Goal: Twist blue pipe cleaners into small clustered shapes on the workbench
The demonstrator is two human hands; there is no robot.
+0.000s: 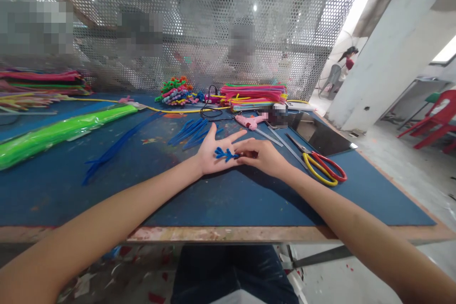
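A small blue branched piece of pipe cleaner (224, 154) lies across the palm of my left hand (211, 149), which is open, palm up, with thumb and fingers spread. My right hand (261, 156) pinches the stem end of this piece between thumb and fingers, over the left fingers. Just behind my hands, several cut blue pipe cleaners (188, 132) rest on the table. Longer blue pipe cleaners (121, 145) stretch out to the left. Right of my right hand are scissors (320, 166) with one yellow and one red handle.
A pink glue gun (251, 121) and clear glue sticks (270, 137) lie behind my right hand, near a dark glossy tablet (320, 133). Bundled pink pipe cleaners (254, 92), a colourful pile (178, 91) and a bright green packet (67, 133) are further back. A perforated metal screen (213, 19) rises behind.
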